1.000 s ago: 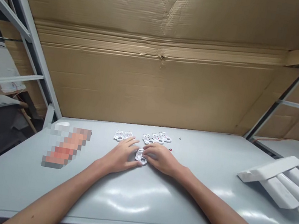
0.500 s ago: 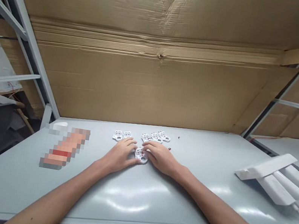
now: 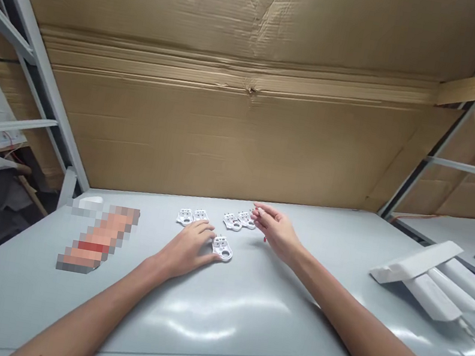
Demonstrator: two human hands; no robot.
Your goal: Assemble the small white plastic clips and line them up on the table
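Several small white plastic pieces lie on the grey table [image 3: 241, 318]. My left hand [image 3: 188, 247] rests flat on the table, fingers spread, fingertips against a single white piece [image 3: 222, 249]. My right hand [image 3: 277, 231] hovers just above the table, fingers loosely stretched toward a row of white pieces [image 3: 239, 220]. Its fingertips cover the right end of that row, so I cannot see what lies beneath them. A pair of white pieces [image 3: 193, 217] lies beyond my left hand.
A large cardboard sheet [image 3: 239, 111] stands along the back of the table. White foam strips [image 3: 430, 277] with cables lie at the right. A blurred reddish object [image 3: 95, 237] lies at the left. Metal shelf frames [image 3: 34, 59] flank both sides.
My right hand has let go of the single white piece and moved back and to the right, to the row of pieces. My left hand stays by the single piece.
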